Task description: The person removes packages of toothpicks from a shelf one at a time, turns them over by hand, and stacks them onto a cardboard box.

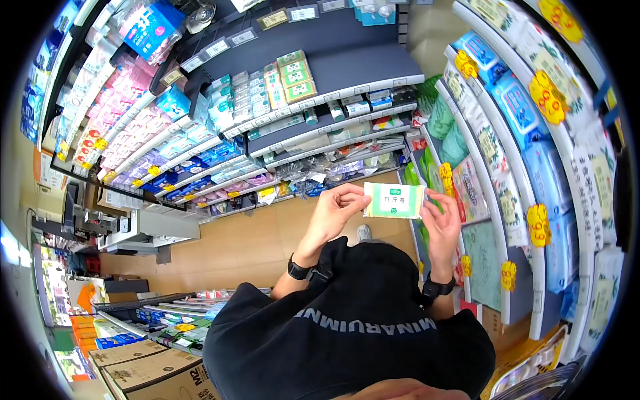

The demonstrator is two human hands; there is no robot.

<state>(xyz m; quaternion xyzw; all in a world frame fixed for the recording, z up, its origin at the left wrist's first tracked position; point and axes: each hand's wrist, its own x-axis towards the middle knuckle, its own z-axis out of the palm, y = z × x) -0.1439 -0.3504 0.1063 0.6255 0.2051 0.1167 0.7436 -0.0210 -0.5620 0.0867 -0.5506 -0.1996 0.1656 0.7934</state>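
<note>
A flat packet of toothpicks (394, 201) with a green and white label and Chinese characters is held up in front of my chest. My left hand (339, 208) pinches its left end between thumb and fingers. At the opposite end, my right hand (441, 225) grips the packet's right edge. The label faces up toward me. Packs with similar green labels (298, 80) stand stacked on the shelf ahead, beyond my hands.
Shelves (360, 63) of small packaged goods run ahead and to the left. Close on my right, a rack holds blue wipes packs (517, 107) and yellow price tags (539, 225). Cardboard boxes (150, 367) sit at the lower left, and tiled floor (260, 243) lies between.
</note>
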